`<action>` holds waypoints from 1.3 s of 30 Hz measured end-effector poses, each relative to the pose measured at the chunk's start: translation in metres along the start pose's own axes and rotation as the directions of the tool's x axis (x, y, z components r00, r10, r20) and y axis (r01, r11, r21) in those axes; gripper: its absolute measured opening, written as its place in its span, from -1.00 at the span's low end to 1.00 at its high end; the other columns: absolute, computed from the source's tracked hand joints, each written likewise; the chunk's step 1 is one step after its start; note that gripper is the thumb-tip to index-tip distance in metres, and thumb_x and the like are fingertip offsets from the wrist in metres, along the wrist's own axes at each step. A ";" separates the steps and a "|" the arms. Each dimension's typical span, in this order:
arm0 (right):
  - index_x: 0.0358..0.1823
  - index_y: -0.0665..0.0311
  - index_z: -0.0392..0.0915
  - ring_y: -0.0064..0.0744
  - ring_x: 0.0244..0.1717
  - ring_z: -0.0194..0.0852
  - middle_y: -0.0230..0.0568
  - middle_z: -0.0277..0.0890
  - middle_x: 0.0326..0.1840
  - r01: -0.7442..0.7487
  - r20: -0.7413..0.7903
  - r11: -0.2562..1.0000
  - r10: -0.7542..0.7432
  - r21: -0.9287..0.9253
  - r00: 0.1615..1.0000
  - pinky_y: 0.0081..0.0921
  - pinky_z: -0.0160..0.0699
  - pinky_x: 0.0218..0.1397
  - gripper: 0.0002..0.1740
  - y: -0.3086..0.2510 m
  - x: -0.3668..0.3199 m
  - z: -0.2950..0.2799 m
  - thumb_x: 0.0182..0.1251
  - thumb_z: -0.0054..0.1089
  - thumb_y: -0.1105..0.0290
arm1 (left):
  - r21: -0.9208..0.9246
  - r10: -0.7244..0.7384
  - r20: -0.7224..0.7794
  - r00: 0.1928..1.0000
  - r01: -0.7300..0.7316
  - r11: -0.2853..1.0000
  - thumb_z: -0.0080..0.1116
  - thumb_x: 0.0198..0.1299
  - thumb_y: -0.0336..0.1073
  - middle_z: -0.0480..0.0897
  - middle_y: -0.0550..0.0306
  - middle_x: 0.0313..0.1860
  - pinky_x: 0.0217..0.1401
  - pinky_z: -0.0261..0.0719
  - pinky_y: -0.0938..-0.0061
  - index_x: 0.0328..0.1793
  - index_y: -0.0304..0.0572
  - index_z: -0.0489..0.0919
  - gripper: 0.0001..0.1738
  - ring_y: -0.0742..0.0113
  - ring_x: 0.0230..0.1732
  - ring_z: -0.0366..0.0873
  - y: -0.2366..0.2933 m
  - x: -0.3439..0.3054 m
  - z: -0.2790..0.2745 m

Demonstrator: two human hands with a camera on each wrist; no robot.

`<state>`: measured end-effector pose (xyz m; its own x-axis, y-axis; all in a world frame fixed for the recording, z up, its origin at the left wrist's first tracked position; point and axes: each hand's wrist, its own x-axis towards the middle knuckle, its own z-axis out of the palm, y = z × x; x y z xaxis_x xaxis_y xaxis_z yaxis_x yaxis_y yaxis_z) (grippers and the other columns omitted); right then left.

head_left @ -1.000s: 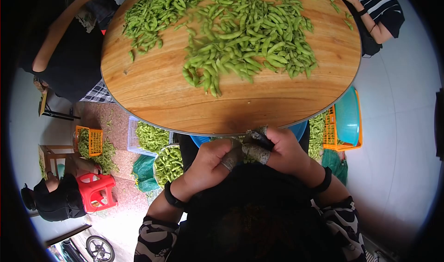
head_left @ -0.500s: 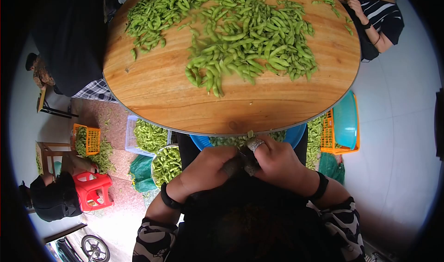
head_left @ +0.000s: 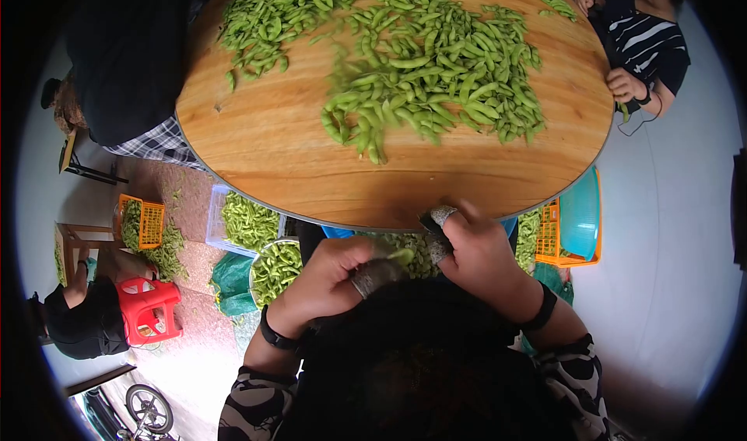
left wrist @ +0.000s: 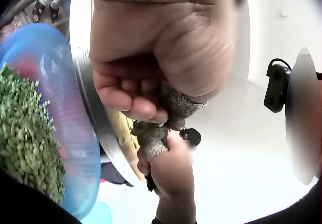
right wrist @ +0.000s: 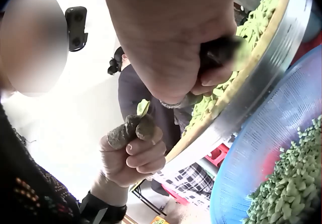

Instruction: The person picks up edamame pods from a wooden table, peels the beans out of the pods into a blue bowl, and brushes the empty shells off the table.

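My left hand (head_left: 336, 274) is in front of my body, just below the table's near edge. Thumb and forefinger, in grey finger covers, pinch a green bean pod (right wrist: 143, 107), blurred in the head view. Close to its right is my right hand (head_left: 481, 253), its thumb and forefinger covered in the same way and bent. A dark patch and a pale green blur show at its fingertips in the right wrist view; I cannot tell whether it holds anything. Below both hands, a blue plastic basket (left wrist: 86, 171) contains shelled green beans (left wrist: 25, 133).
Many pods (head_left: 436, 75) are heaped on the round wooden table (head_left: 272, 145). Pod-filled crates stand left, with a steel-rimmed bowl (head_left: 276, 274) and a red stool (head_left: 148, 309). An orange crate with a teal basket (head_left: 580, 215) stands right. Other people sit around the table.
My hands came together with a pod near the right fingertips, then moved apart, the left one now with a pod. The person at far right has lowered one hand to the table edge.
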<state>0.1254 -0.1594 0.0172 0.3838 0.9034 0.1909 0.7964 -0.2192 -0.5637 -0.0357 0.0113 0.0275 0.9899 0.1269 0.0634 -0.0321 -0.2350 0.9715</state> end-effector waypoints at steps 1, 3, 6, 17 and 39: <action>-0.11 0.36 0.51 0.08 -0.30 0.57 0.07 0.50 -0.20 0.024 -0.010 1.000 -0.024 -0.007 1.000 -0.19 0.59 -0.29 -0.58 0.005 0.001 0.008 -0.13 0.25 0.53 | -0.017 -0.094 -0.095 0.991 0.093 0.996 0.22 0.19 -0.54 0.68 0.06 -0.29 -0.24 0.52 0.51 -0.04 -0.25 0.64 -0.79 0.29 -0.35 0.60 -0.007 -0.007 -0.004; -0.11 0.35 0.52 0.08 -0.29 0.58 0.05 0.51 -0.18 0.048 -0.025 0.999 -0.048 -0.014 0.999 -0.21 0.60 -0.27 -0.58 0.006 -0.001 0.013 -0.13 0.25 0.54 | -0.009 -0.149 -0.269 0.952 0.152 0.988 0.21 0.20 -0.54 0.68 0.04 -0.31 -0.26 0.52 0.51 -0.05 -0.26 0.65 -0.81 0.30 -0.36 0.59 -0.014 -0.021 -0.019; -0.09 0.33 0.54 0.09 -0.25 0.58 0.01 0.53 -0.16 0.028 0.043 1.000 -0.029 0.011 0.999 -0.24 0.62 -0.25 -0.60 -0.001 -0.010 0.014 -0.05 0.30 0.51 | 0.178 -0.109 -0.651 0.752 0.290 0.940 0.21 0.23 -0.49 0.67 0.01 -0.38 -0.34 0.49 0.51 -0.11 -0.28 0.65 -0.88 0.35 -0.41 0.56 -0.032 -0.044 -0.050; -0.25 0.34 0.46 0.06 -0.40 0.60 0.06 0.54 -0.26 -0.274 -0.280 0.892 0.177 -0.361 0.944 -0.18 0.62 -0.40 -0.72 0.051 0.083 0.017 0.17 0.27 0.28 | 0.628 0.196 -0.754 0.627 0.600 0.496 0.34 0.16 -0.22 0.67 -0.12 -0.12 -0.16 0.62 0.23 0.11 -0.27 0.55 -0.56 -0.02 -0.17 0.65 -0.055 -0.055 -0.084; -0.14 0.38 0.44 0.06 -0.43 0.59 -0.01 0.54 -0.50 -0.096 -0.229 0.988 0.066 -0.124 0.971 -0.16 0.58 -0.35 -0.67 0.033 0.072 0.014 0.12 0.30 0.39 | -0.362 -0.289 -0.452 0.844 0.123 0.924 -0.05 0.36 -0.54 0.64 0.21 -0.39 -0.41 0.57 0.62 -0.01 -0.25 0.59 -0.79 0.51 -0.44 0.59 -0.025 0.014 0.016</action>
<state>0.1729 -0.0960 0.0009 0.5326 0.7783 0.3325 0.8074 -0.3494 -0.4754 -0.0190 0.0040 0.0005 0.7822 0.6106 -0.1238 0.0418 0.1469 0.9883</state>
